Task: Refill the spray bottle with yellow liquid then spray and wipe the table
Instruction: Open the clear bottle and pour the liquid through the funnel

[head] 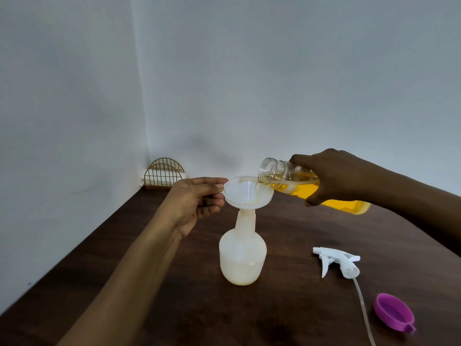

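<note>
A translucent white spray bottle [242, 255] stands upright on the dark wooden table [287, 308] with a little pale liquid in its base. A white funnel [245, 193] sits in its neck. My left hand [197, 201] pinches the funnel's rim on the left side. My right hand [334, 176] grips a clear bottle of yellow liquid [299, 183], tilted with its open mouth over the funnel. The white spray head [339, 262] with its dip tube lies on the table to the right.
A purple cap [394, 312] lies on the table near the front right, beside the dip tube. A gold wire holder [163, 176] with white napkins stands in the far corner against the wall. Pale walls close off the table at the left and back.
</note>
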`<state>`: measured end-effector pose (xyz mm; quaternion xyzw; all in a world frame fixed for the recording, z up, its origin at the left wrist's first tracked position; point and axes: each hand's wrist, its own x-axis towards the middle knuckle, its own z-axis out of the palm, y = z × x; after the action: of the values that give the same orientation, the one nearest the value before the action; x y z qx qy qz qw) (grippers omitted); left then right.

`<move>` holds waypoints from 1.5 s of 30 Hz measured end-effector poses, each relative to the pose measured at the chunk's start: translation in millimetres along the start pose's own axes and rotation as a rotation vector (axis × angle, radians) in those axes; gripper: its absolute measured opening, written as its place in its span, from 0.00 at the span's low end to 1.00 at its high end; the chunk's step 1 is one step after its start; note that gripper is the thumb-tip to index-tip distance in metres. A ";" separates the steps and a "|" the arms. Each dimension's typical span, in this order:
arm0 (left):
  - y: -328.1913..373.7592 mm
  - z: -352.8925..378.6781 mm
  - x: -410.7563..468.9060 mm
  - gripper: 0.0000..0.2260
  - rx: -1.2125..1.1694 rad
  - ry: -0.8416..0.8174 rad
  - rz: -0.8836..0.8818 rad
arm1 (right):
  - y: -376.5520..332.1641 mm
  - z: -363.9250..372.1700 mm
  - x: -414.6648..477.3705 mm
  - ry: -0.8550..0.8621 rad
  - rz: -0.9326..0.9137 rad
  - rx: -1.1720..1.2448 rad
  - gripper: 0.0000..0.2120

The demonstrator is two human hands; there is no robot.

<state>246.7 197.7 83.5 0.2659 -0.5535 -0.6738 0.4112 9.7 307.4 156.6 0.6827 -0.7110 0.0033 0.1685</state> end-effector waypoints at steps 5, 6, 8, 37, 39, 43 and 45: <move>-0.2 -0.4 0.2 0.05 -0.003 -0.001 -0.002 | -1.3 -1.9 0.1 -0.005 -0.003 -0.004 0.35; -0.2 -0.3 0.2 0.05 -0.003 -0.001 -0.002 | -1.7 -2.3 0.2 -0.006 -0.002 -0.004 0.35; -0.3 -0.1 0.1 0.05 -0.006 0.001 -0.006 | -2.5 -2.8 0.6 -0.009 0.001 -0.007 0.36; -0.7 2.0 -1.4 0.05 -0.036 0.014 -0.006 | -4.8 -4.6 -0.3 -0.032 0.035 -0.024 0.35; -0.8 1.8 -1.3 0.05 -0.038 0.016 -0.005 | -5.5 -4.7 -0.1 -0.037 0.039 -0.020 0.35; -1.5 1.3 -0.3 0.05 -0.034 0.017 -0.005 | -6.3 -5.5 0.0 -0.045 0.040 -0.022 0.35; -1.6 1.2 -0.1 0.05 -0.032 0.014 -0.007 | -6.1 -5.6 -0.1 -0.046 0.039 -0.023 0.35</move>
<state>245.3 198.5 82.2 0.2657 -0.5390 -0.6820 0.4168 16.9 308.3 160.5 0.6665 -0.7279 -0.0175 0.1599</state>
